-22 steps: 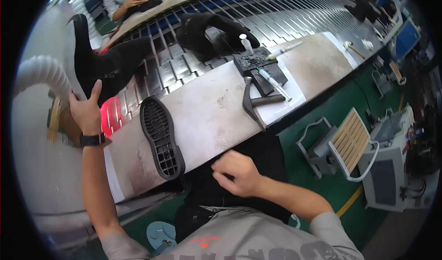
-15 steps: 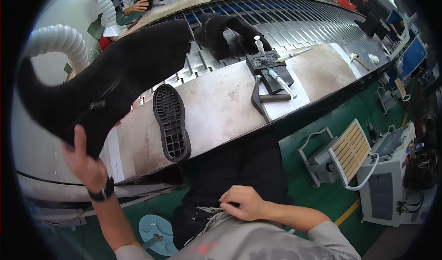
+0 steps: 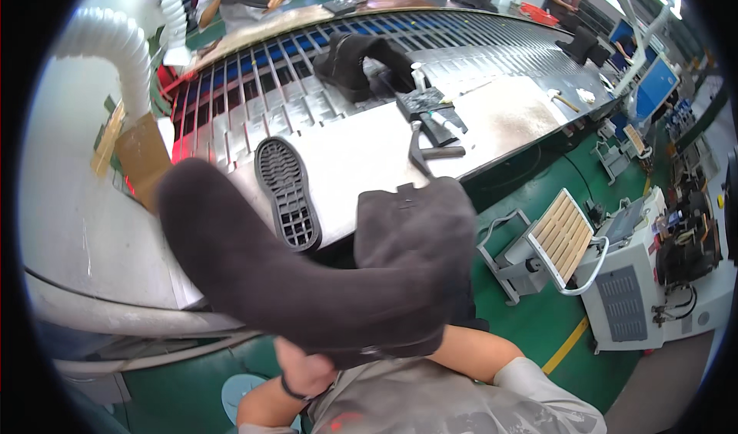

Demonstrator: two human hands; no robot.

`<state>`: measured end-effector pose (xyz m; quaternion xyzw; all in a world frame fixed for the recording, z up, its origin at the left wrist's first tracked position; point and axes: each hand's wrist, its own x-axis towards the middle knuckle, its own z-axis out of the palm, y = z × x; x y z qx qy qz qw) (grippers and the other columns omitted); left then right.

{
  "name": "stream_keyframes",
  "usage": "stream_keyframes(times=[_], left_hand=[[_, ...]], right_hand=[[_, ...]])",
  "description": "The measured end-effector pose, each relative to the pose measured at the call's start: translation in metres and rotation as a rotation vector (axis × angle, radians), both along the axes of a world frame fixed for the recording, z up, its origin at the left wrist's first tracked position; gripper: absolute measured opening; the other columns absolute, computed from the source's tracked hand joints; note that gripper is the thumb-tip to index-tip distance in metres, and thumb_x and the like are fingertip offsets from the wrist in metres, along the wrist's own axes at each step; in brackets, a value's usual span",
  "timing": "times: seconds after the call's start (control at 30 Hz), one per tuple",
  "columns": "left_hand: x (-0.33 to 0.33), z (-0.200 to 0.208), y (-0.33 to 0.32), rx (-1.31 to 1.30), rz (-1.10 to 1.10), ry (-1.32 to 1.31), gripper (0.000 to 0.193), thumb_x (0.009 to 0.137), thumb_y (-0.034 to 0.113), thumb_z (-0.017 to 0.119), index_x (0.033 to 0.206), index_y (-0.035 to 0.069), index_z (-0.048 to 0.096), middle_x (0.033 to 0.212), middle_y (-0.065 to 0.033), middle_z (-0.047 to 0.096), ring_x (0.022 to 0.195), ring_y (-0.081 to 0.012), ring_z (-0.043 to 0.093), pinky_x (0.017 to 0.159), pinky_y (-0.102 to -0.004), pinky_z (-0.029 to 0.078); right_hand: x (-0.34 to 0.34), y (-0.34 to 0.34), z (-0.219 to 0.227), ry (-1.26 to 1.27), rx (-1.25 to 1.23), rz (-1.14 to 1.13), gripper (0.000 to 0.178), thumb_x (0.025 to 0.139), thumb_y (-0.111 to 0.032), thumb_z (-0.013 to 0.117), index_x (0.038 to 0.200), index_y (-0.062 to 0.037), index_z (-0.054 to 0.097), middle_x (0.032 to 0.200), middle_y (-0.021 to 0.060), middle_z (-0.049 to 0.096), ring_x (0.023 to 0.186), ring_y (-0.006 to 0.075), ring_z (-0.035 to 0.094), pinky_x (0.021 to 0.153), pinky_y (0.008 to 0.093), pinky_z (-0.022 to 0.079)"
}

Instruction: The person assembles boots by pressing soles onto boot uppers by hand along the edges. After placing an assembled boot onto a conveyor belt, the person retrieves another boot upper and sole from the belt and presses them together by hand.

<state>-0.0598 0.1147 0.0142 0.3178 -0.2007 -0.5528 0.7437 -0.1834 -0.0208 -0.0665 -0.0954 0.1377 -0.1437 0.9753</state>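
Observation:
A dark boot (image 3: 284, 269) without an outsole on it hangs in front of me, its rounded toe toward the left and its soft shaft folded up on the right. My left hand (image 3: 304, 369) grips it from below at the heel end, fingers partly hidden. Behind the boot, my right hand is out of sight; only that forearm shows. On the bench (image 3: 334, 153) lies a black rubber outsole (image 3: 288, 196), tread side down or up I cannot tell, with ridges and an open grid showing. A hammer (image 3: 430, 153) rests to its right.
Beyond the bench edge, another dark boot (image 3: 361, 61) lies on the metal slatted conveyor (image 3: 254, 88). Dark blocks (image 3: 438, 119) hold syringes (image 3: 447, 123). A second hammer (image 3: 565, 100) lies farther right. White ducts (image 3: 115, 49) stand at left; a slatted wooden rack (image 3: 565, 238) stands at right. Co-workers sit opposite.
My left hand has brought the boot from the far left down and right, in front of my body. The boot has turned, and my right hand is now hidden behind it.

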Motion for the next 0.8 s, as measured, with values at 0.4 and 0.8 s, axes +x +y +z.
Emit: stream_keyframes(times=[0.4,0.8], left_hand=[[0.018,-0.017,-0.118,-0.121,-0.202,0.109,0.13,0.072,0.036,0.104,0.167,-0.004,0.025,0.151,-0.0215,0.06,0.141,-0.0302,0.059,0.12,-0.0447,0.044],[-0.009,-0.014,-0.178,-0.322,-0.035,-0.753,0.098,0.084,0.006,0.091,0.164,-0.005,0.034,0.135,-0.0198,0.073,0.113,-0.0257,0.076,0.099,-0.033,0.057]], right_hand=[[-0.153,-0.052,-0.07,0.175,-0.185,0.288,0.059,0.111,-0.048,0.052,0.139,0.0038,0.061,0.126,0.0202,0.072,0.104,0.0276,0.073,0.086,0.0368,0.059],[-0.067,-0.1,-0.088,-0.024,-0.561,-0.352,0.066,0.112,-0.055,0.04,0.125,0.0015,0.073,0.12,0.0152,0.078,0.113,0.0244,0.075,0.098,0.0378,0.06]])
